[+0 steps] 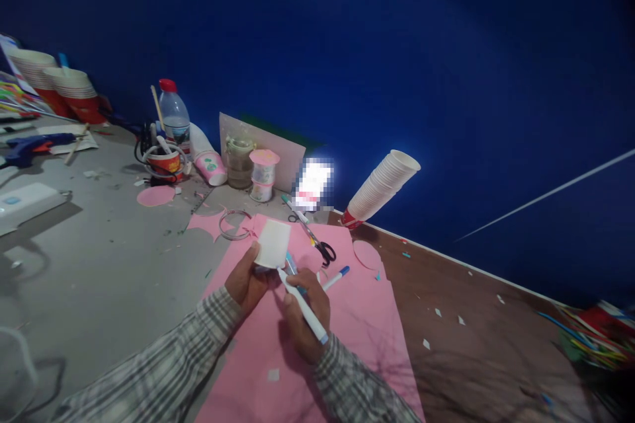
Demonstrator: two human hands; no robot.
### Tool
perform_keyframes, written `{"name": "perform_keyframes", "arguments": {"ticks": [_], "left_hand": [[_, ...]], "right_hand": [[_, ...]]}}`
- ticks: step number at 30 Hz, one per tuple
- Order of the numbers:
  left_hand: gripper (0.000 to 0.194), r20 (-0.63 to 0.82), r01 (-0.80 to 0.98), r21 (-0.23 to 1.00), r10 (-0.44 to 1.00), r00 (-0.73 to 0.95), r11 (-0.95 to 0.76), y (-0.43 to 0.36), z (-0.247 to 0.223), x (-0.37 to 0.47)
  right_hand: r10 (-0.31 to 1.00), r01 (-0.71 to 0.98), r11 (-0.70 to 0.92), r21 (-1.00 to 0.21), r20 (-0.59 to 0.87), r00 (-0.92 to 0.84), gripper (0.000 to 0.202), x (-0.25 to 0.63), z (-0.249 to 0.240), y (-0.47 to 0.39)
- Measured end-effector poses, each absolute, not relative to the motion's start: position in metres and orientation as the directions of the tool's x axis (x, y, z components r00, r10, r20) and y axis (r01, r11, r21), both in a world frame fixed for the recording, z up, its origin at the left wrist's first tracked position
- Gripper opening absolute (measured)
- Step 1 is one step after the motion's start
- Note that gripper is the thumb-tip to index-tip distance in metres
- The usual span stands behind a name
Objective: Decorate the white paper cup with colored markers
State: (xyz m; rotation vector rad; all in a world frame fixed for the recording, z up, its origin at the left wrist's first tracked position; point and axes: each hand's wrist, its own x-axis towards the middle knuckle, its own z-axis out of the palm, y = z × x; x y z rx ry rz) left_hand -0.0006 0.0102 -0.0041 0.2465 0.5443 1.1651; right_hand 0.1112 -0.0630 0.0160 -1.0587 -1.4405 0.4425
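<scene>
My left hand (247,283) is closed around the lower left side of a small white paper cup (274,242), which is tilted above a pink sheet (362,337). In my right hand (319,297) a white marker (306,312) is gripped like a pen. Its tip points at the cup's near edge and appears to touch it. A second marker with a blue cap (344,271) lies on the sheet just beyond my right hand. Black-handled scissors (326,252) rest farther back, and a light blue object (292,264) is partly hidden by my right hand.
A tall leaning stack of paper cups (381,186), a lit phone-like screen (312,184), a decorated pink-and-white cup piece (263,175) and a bottle (174,117) stand along the blue wall. A glue gun (40,145) and a white power strip (32,205) lie left.
</scene>
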Motion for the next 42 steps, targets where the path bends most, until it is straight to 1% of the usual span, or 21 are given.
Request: {"name": "perform_keyframes", "arguments": {"ticks": [5, 12, 18, 23, 30, 42], "left_hand": [[0.043, -0.252, -0.771, 0.477, 0.906, 0.340, 0.422, 0.0064, -0.0047, 0.0007], [0.040, -0.210, -0.764, 0.516, 0.921, 0.327, 0.388, 0.0028, -0.0051, 0.0048], [0.039, -0.202, -0.752, 0.537, 0.923, 0.326, 0.383, 0.0029, -0.0075, 0.0046], [0.039, -0.215, -0.745, 0.538, 0.919, 0.331, 0.394, 0.0043, -0.0066, 0.0039], [0.039, -0.220, -0.747, 0.529, 0.915, 0.338, 0.403, 0.0035, -0.0043, 0.0030], [0.040, -0.230, -0.750, 0.510, 0.907, 0.354, 0.422, 0.0048, -0.0087, 0.0034]], "right_hand": [[0.765, 0.303, 0.557, -0.773, 0.620, 0.174, 0.021, 0.1090, 0.0197, -0.0623], [0.797, 0.324, 0.510, -0.797, 0.579, 0.171, 0.015, 0.1088, 0.0193, -0.0595], [0.803, 0.343, 0.489, -0.802, 0.567, 0.181, 0.016, 0.1089, 0.0175, -0.0587], [0.811, 0.336, 0.485, -0.808, 0.559, 0.173, 0.016, 0.1108, 0.0162, -0.0608], [0.769, 0.340, 0.526, -0.780, 0.606, 0.201, 0.021, 0.1109, 0.0176, -0.0624], [0.783, 0.380, 0.496, -0.780, 0.591, 0.191, 0.016, 0.1109, 0.0186, -0.0592]]}}
